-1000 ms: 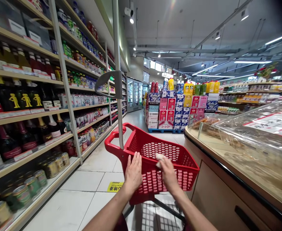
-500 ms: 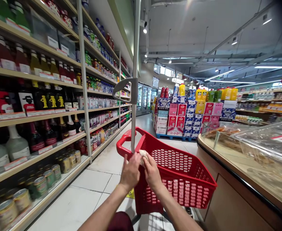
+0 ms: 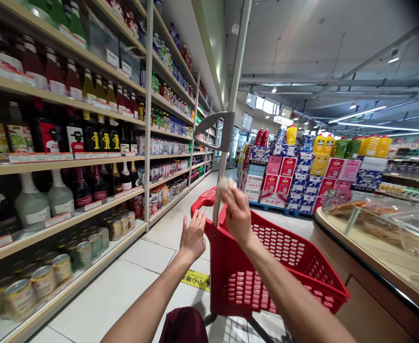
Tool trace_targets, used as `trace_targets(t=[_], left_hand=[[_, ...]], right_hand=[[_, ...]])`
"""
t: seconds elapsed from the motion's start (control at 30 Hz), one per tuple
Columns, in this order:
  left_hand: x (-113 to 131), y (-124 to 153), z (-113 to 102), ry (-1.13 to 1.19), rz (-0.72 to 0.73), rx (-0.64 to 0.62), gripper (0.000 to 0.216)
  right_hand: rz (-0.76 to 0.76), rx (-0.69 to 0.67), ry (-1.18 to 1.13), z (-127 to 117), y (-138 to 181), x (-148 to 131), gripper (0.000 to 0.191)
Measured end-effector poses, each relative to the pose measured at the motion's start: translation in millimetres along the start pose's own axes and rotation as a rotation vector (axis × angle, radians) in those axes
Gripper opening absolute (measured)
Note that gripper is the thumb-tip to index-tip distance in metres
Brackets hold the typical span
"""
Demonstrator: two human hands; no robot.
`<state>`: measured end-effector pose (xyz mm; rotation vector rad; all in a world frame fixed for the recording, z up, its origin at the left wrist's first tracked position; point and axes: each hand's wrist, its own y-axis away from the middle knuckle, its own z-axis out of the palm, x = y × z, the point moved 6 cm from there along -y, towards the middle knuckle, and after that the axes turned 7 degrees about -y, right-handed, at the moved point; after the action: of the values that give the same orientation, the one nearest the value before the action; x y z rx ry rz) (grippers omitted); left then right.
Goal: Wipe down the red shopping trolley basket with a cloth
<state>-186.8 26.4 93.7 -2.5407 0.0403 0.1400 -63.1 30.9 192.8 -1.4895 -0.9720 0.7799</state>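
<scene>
Red cart (image 3: pixel 227 267): upright on the tiled floor (image 3: pixel 159 255), just ahead of our maroon-clad knee (image 3: pixel 183 326), between drinks shelves (image 3: pixel 87 162) and food counter (image 3: pixel 368 286).
Left hand (image 3: pixel 193 236): fingers nearly straight, close together, right at the red handle (image 3: pixel 202 201); we'd say touching it, but gripping nothing.
Right hand (image 3: pixel 238 214): fingers bent round a pale wad (image 3: pixel 226 186), and we've got it right up at the grey pole (image 3: pixel 236 76); too blurred to tell contact!
Pale wad: soft and light, we reckon, cloth or paper; best bunched between thumb and fingers.
Red handle: stiff, smooth, maybe slippery plastic; we'd wrap it fully.
Cart body: light, sturdy, likely to roll, we judge; hold the rim to steady it.
</scene>
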Motion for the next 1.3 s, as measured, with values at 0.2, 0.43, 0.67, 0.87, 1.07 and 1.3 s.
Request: trace_targets(t=[0.2,0.43,0.67,0.87,1.07,1.3], left_hand=[[0,1,0,-0.017,0.038,-0.040,0.069],[1,3,0,-0.019,0.050,-0.083,0.072],[2,3,1,-0.039,0.051,-0.135,0.074],[4,5,0,-0.033,0.046,-0.102,0.074],[5,6,4,-0.061,0.047,-0.145,0.075],[7,7,0,-0.033,0.067,-0.078,0.076]], right_hand=[[-0.269,-0.399,0.185,17,-4,11,0.046],[-0.339,-0.528,0.258,27,20,9,0.048],[-0.410,-0.599,0.263,30,41,5,0.048],[-0.277,-0.492,0.338,27,-1,16,0.053],[-0.386,-0.594,0.286,28,25,8,0.050],[-0.206,-0.382,0.282,20,-28,22,0.047]])
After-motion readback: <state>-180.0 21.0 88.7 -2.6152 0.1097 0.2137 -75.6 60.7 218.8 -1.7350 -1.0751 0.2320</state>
